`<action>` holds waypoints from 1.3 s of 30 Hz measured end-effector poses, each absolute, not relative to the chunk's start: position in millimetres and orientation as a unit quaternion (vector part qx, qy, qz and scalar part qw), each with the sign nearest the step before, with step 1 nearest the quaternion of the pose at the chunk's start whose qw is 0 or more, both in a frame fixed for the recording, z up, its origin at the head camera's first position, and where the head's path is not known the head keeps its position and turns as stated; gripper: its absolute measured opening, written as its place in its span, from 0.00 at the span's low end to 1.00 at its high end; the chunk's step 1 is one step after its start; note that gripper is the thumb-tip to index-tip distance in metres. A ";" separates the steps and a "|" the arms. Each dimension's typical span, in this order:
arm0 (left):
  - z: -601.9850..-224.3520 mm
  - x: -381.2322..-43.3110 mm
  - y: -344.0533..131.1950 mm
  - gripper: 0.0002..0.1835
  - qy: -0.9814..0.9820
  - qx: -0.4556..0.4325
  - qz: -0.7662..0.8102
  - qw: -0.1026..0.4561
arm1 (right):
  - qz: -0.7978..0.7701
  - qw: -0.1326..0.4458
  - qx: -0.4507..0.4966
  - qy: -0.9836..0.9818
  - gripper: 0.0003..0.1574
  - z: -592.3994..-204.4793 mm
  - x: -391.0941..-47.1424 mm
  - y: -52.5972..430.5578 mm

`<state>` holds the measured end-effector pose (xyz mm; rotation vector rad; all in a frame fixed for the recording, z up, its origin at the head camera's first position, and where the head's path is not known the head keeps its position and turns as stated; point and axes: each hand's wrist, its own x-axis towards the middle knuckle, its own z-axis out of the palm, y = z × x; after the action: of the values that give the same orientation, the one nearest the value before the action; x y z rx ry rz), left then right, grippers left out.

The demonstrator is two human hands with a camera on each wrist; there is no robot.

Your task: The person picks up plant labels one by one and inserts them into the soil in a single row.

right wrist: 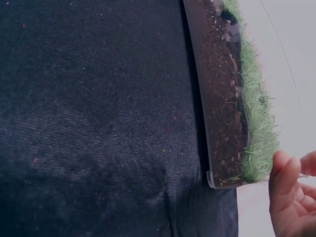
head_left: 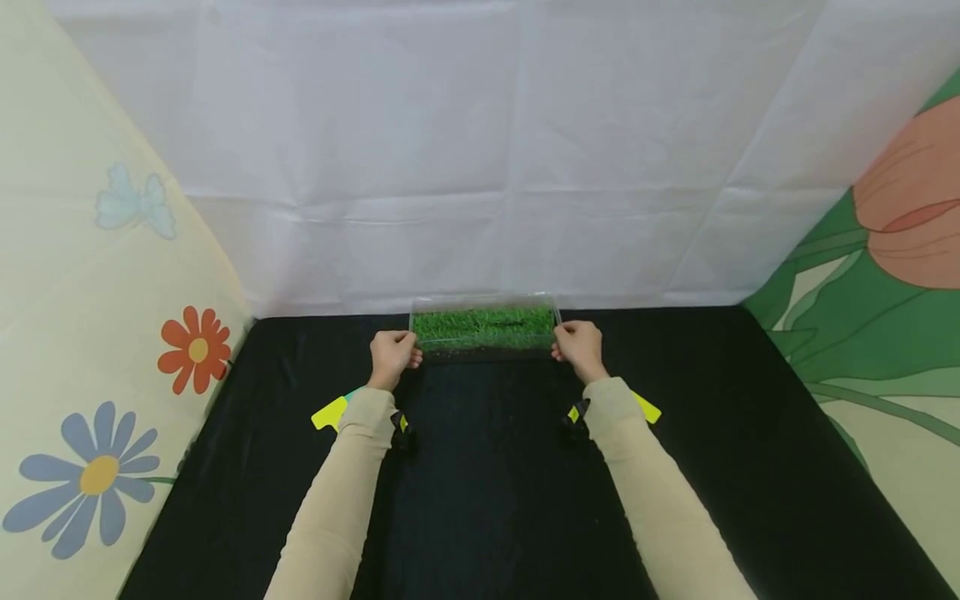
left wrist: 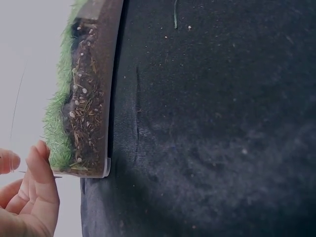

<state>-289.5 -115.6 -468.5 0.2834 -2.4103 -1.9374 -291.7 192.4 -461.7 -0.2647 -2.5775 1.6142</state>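
Observation:
A clear plastic box [head_left: 484, 340] holds dark soil [left wrist: 84, 113] topped with green grass [head_left: 487, 321]. It stands at the back of the black-covered table, and through its front wall the soil shows flecked with white bits and straw. At the left end, my left hand [head_left: 393, 357] pinches the upper edge of the end wall between thumb and fingers. My right hand [head_left: 580, 343] pinches the opposite end wall in the same manner. Close up in the right wrist view, the fingertips [right wrist: 287, 170] lie right by the grass at the box corner.
Black cloth [head_left: 480, 483] covers the table, with small crumbs scattered on it. A green strand [left wrist: 176, 14] lies near the box. Behind hangs a white sheet [head_left: 450, 167]; flower-patterned panels [head_left: 97, 475] stand at both sides. Yellow tabs [head_left: 330, 413] stick out beside the wrists.

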 end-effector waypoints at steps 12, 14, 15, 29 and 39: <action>-461.8 -278.7 -114.7 0.13 -0.788 0.078 -0.610 0.030 | 0.515 0.040 -0.079 -0.853 0.17 -460.0 -280.6 194.7; -461.3 -277.4 -114.8 0.13 -0.788 0.078 -0.610 0.028 | 0.514 0.041 -0.076 -0.853 0.16 -459.0 -278.6 194.8; -461.2 -276.8 -114.9 0.13 -0.788 0.078 -0.610 0.027 | 0.515 0.042 -0.075 -0.853 0.16 -458.4 -277.5 194.9; -462.2 -268.3 -117.0 0.13 -0.786 0.066 -0.614 0.032 | 0.513 0.052 -0.049 -0.856 0.16 -450.5 -265.1 196.8; -457.9 -257.4 -117.5 0.14 -0.788 0.068 -0.612 0.030 | 0.512 0.049 -0.043 -0.856 0.17 -448.1 -253.7 197.6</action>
<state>-257.4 -117.5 -457.9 0.2105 -2.4274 -1.8856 -253.7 197.6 -448.1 -0.1311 -2.6091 1.5598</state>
